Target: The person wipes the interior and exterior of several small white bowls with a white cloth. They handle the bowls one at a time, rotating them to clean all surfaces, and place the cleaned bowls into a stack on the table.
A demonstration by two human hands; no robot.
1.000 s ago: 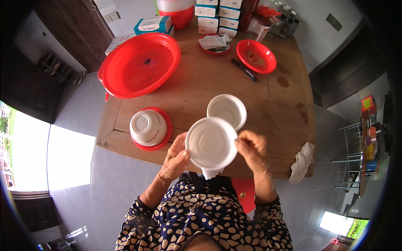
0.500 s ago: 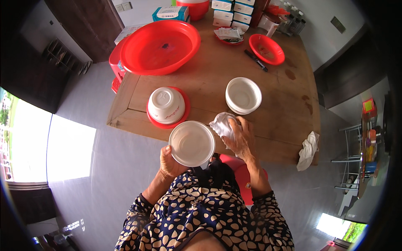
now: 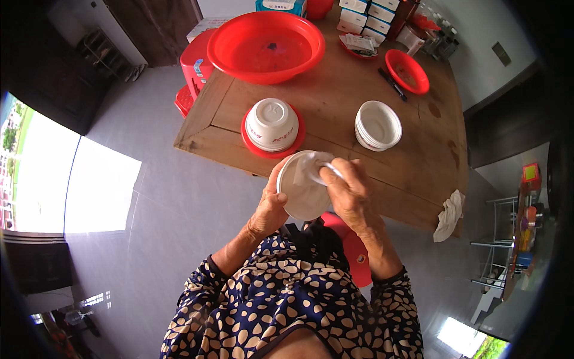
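In my left hand is a white bowl, gripped by its rim and tilted with its inside facing me, just off the table's front edge. My right hand is closed on a white cloth, which it presses into the upper part of the bowl. Beyond the left hand, upside-down white bowls are stacked on a red plate. Farther right, upright white bowls stand nested on the wooden table.
A large red basin sits at the table's far left. Toward the back right are a small red dish, a black marker and several stacked boxes. Another white cloth hangs over the right corner. A red stool stands below.
My right hand has lifted the cloth off the table and brought it into the bowl. The left hand has tilted the bowl and moved it slightly right. The view has shifted.
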